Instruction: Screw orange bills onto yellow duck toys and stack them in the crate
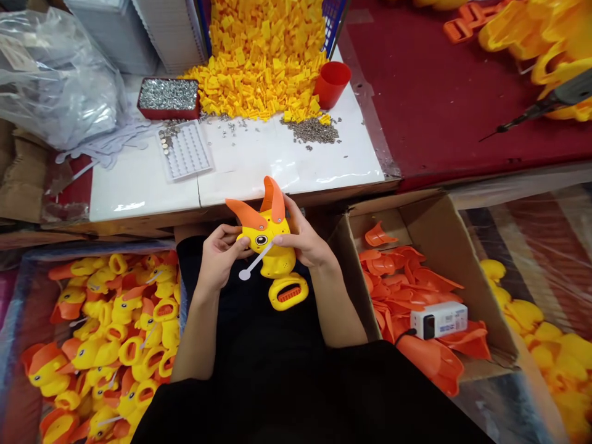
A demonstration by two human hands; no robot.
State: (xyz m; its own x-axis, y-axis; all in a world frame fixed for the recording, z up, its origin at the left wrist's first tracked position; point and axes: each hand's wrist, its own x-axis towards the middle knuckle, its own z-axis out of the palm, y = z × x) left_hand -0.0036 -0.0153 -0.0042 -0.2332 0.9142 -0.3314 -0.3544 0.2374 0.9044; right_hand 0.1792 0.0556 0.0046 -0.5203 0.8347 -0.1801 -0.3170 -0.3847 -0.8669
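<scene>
Between my two hands is a yellow toy duck with a wide orange beak spread apart, a printed eye and a ring handle at its lower end. My left hand pinches the duck's left side near the eye, fingers curled. My right hand wraps the other side, its thumb pressed on the front. A thin white plastic strip with a round end sticks out from the duck beneath my right thumb. The fingers of my right hand behind the toy are hidden.
A bin of similar ducks stands at left. At right, a carton holds orange beak parts and a white box-shaped device. The table carries yellow pieces, a red cup, screws and a screwdriver bit.
</scene>
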